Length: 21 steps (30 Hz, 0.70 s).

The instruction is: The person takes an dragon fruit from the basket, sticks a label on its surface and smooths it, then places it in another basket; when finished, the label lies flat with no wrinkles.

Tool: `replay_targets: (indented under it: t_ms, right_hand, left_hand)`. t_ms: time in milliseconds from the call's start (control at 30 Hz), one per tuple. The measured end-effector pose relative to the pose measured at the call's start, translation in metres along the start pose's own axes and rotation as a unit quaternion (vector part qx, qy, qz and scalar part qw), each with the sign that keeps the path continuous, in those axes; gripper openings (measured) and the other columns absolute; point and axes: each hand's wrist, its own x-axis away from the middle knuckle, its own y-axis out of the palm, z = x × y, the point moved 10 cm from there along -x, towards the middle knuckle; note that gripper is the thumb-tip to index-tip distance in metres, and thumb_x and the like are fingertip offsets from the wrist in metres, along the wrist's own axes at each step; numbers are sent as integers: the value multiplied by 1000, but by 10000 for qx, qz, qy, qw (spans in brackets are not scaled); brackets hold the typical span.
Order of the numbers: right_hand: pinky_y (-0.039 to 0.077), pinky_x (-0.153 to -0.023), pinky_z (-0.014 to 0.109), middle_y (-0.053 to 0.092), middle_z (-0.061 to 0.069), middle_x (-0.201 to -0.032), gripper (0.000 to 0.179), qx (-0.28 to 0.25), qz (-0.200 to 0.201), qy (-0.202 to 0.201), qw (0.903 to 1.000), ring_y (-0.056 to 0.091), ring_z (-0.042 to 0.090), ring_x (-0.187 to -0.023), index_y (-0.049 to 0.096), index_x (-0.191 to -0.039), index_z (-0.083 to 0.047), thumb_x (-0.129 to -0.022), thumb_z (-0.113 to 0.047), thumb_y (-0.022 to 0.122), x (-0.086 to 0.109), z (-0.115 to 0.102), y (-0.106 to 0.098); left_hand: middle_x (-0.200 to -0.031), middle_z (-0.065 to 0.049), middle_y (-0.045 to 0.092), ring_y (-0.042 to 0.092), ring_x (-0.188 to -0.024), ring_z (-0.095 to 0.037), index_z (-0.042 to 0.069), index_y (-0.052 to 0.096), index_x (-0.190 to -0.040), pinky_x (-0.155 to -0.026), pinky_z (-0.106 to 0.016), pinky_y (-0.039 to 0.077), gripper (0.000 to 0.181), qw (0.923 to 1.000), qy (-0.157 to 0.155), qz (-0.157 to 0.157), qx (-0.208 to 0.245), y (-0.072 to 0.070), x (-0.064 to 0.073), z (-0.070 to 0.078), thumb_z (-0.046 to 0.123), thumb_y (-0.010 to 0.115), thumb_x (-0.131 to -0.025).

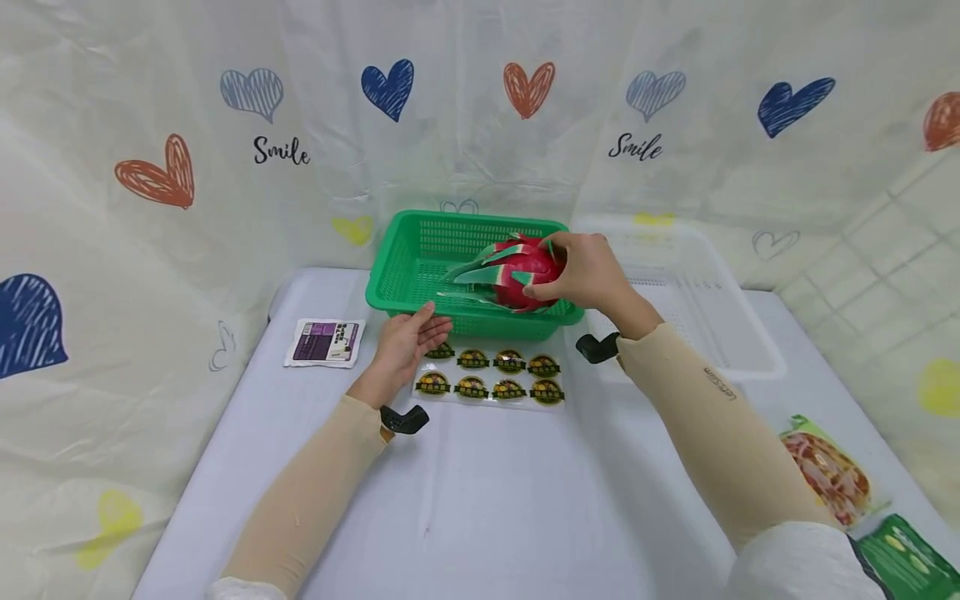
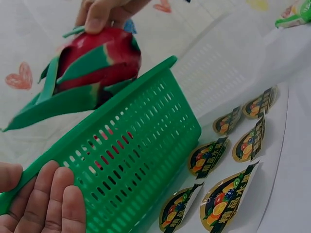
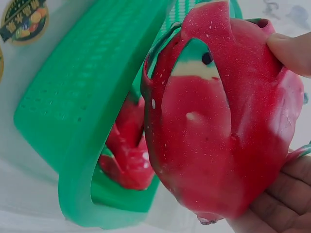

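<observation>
My right hand (image 1: 588, 271) grips a red dragon fruit (image 3: 194, 136) with green scales, thumb on one side and fingers on the other. It holds the fruit over the right part of a green slotted basket (image 1: 408, 217). In the right wrist view a second dragon fruit (image 3: 129, 160) lies inside the basket, partly hidden behind the rim; red shows through the slots in the left wrist view. My left hand (image 1: 405, 342) holds the basket's near rim at the left, with the thumb over the rim and the fingers (image 2: 51, 199) against the outer wall.
A sheet of oval fruit stickers (image 1: 491, 379) lies before the basket. To the left is a purple-and-white packet (image 1: 326, 342). A white translucent basket (image 1: 750, 333) stands at the right. Two food packets, one with a meat-like picture (image 1: 828, 471) and one green (image 1: 907, 558), lie at the right edge.
</observation>
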Motion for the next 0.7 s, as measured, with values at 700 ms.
replay_targets:
  t_ms: [700]
  right_hand:
    - [55, -68, 32, 74, 7, -91, 59, -285, 96, -493, 9983, 64, 19, -79, 71, -121, -5, -74, -32, 93, 81, -26, -3]
  left_hand:
    - [-100, -1, 76, 74, -94, -10, 1, 58, -128, -90, -24, 59, 39, 9996, -168, 149, -154, -2, -1, 0, 33, 59, -107]
